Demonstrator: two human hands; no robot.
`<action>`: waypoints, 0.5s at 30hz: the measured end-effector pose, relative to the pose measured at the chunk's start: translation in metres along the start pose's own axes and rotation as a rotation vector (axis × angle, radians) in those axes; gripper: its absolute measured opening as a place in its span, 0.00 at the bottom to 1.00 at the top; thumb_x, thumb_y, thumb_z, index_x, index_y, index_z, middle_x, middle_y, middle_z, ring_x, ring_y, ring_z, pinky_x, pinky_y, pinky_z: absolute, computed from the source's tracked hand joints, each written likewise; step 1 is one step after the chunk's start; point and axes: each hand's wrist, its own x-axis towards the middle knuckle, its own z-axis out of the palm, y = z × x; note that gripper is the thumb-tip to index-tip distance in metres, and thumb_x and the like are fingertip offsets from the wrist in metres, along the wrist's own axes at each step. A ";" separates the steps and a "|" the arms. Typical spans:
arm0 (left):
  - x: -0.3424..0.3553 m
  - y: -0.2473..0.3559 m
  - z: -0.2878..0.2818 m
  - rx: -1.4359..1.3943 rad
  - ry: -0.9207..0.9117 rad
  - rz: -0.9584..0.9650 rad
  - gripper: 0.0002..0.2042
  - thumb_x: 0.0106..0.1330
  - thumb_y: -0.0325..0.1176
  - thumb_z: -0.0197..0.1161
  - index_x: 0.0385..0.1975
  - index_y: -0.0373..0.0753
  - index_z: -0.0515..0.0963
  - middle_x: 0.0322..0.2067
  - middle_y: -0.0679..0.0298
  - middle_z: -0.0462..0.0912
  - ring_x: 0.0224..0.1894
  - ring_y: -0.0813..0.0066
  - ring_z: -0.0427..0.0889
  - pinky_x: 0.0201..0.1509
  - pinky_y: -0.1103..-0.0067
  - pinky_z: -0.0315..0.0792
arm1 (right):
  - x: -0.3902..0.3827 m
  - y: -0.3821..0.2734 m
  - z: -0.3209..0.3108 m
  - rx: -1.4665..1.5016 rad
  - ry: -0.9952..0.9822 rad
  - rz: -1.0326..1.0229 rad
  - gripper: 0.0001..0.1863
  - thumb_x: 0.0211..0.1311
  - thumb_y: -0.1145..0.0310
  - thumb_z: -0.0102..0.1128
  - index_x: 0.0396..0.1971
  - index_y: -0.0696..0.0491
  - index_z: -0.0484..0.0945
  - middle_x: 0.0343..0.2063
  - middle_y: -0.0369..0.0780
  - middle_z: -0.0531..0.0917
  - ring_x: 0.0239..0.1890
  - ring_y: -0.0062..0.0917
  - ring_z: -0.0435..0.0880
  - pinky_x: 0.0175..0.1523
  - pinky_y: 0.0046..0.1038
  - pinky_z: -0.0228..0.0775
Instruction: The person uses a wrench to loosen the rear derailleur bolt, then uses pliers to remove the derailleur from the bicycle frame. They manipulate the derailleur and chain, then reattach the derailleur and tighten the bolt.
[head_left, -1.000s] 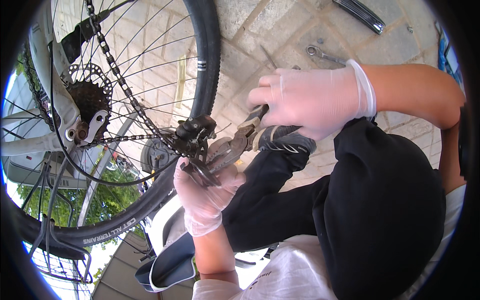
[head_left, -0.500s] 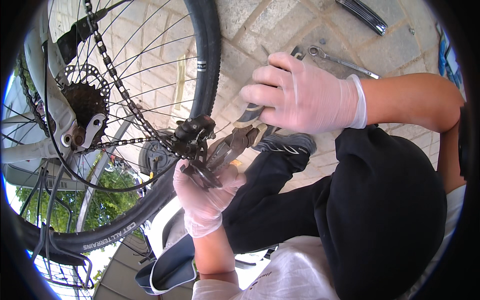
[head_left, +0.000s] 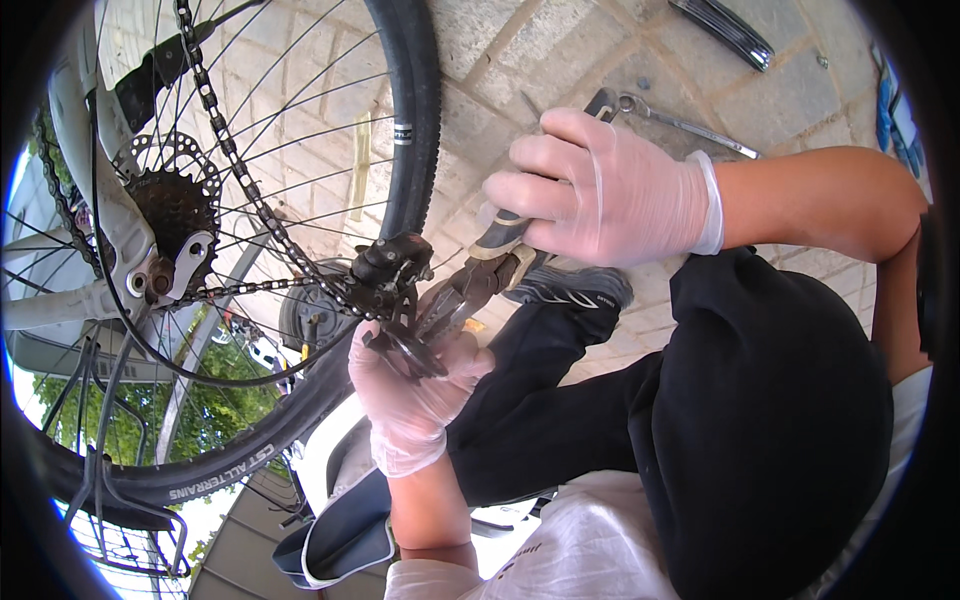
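- the right hand, in a thin translucent glove with fine wrinkles, has its fingers bent firmly around the handles of the pliers.
- the pliers have dark handles with pale beige edges, and a head of dull, brownish metal; this head points down to the left, at the derailleur cage. whether the jaws bite on it, i cannot tell.
- the left hand, gloved in the same see-through material, is partly closed, palm upward; it holds the cage between the thumb and the curled fingers.
- the rear derailleur, black and of rounded blocky shape, is just above the left hand, between the wheel and the pliers.
- the chain, made of dark metal links, runs to the derailleur.
- the sprockets are rusty brown and toothed, beside the smooth silver-grey frame.
- the tyre is matte black rubber with small knobs at its edge.
- on the rough stone paving lie a shiny ring wrench and a glossy, curved black strip.
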 end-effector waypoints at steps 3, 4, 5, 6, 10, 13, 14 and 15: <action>-0.001 0.000 0.001 0.093 -0.002 0.018 0.25 0.63 0.56 0.49 0.45 0.38 0.73 0.33 0.62 0.75 0.22 0.76 0.61 0.33 0.74 0.58 | -0.001 0.001 -0.001 0.195 -0.128 0.038 0.09 0.43 0.70 0.62 0.29 0.53 0.83 0.42 0.41 0.76 0.49 0.30 0.76 0.50 0.30 0.67; -0.001 0.000 0.000 0.121 0.009 0.024 0.26 0.63 0.56 0.49 0.45 0.38 0.73 0.33 0.62 0.75 0.22 0.76 0.61 0.33 0.74 0.58 | -0.001 0.004 -0.004 0.305 -0.224 0.055 0.09 0.43 0.70 0.62 0.29 0.53 0.83 0.42 0.41 0.77 0.49 0.30 0.76 0.50 0.30 0.67; 0.000 0.000 0.000 0.099 -0.012 0.019 0.26 0.63 0.56 0.49 0.46 0.38 0.73 0.34 0.62 0.76 0.22 0.76 0.61 0.33 0.74 0.58 | 0.000 0.007 -0.008 0.389 -0.290 0.051 0.10 0.43 0.70 0.62 0.29 0.54 0.82 0.43 0.42 0.76 0.47 0.32 0.75 0.50 0.32 0.67; 0.000 0.000 0.000 0.079 -0.034 0.015 0.26 0.63 0.56 0.49 0.46 0.38 0.73 0.35 0.62 0.76 0.23 0.76 0.61 0.33 0.74 0.58 | 0.001 0.011 -0.010 0.472 -0.355 0.046 0.10 0.44 0.70 0.63 0.29 0.55 0.82 0.43 0.42 0.75 0.46 0.33 0.75 0.50 0.33 0.68; 0.000 0.003 -0.001 -0.015 -0.062 -0.057 0.27 0.63 0.56 0.50 0.49 0.37 0.72 0.34 0.64 0.74 0.23 0.76 0.61 0.33 0.74 0.58 | 0.006 0.016 -0.015 0.605 -0.541 0.082 0.08 0.45 0.71 0.61 0.28 0.52 0.83 0.43 0.41 0.76 0.47 0.29 0.76 0.50 0.31 0.68; -0.001 0.001 0.000 0.048 -0.043 -0.012 0.27 0.63 0.56 0.50 0.50 0.37 0.72 0.32 0.65 0.71 0.23 0.76 0.61 0.33 0.75 0.57 | 0.002 0.001 -0.010 0.115 -0.267 0.046 0.07 0.47 0.71 0.59 0.28 0.52 0.83 0.42 0.41 0.77 0.46 0.29 0.76 0.50 0.32 0.67; -0.001 0.001 0.000 0.082 -0.045 -0.004 0.27 0.63 0.56 0.51 0.50 0.37 0.72 0.31 0.66 0.70 0.23 0.76 0.61 0.33 0.75 0.57 | 0.001 -0.001 -0.007 0.064 -0.125 0.026 0.07 0.48 0.71 0.59 0.28 0.52 0.83 0.42 0.41 0.77 0.46 0.29 0.76 0.50 0.32 0.67; -0.002 0.000 0.000 0.087 -0.059 0.002 0.27 0.63 0.56 0.51 0.49 0.37 0.72 0.30 0.66 0.69 0.23 0.76 0.61 0.33 0.74 0.57 | 0.001 -0.002 -0.003 0.026 -0.038 0.011 0.07 0.48 0.71 0.58 0.27 0.52 0.83 0.41 0.41 0.77 0.47 0.29 0.76 0.50 0.32 0.67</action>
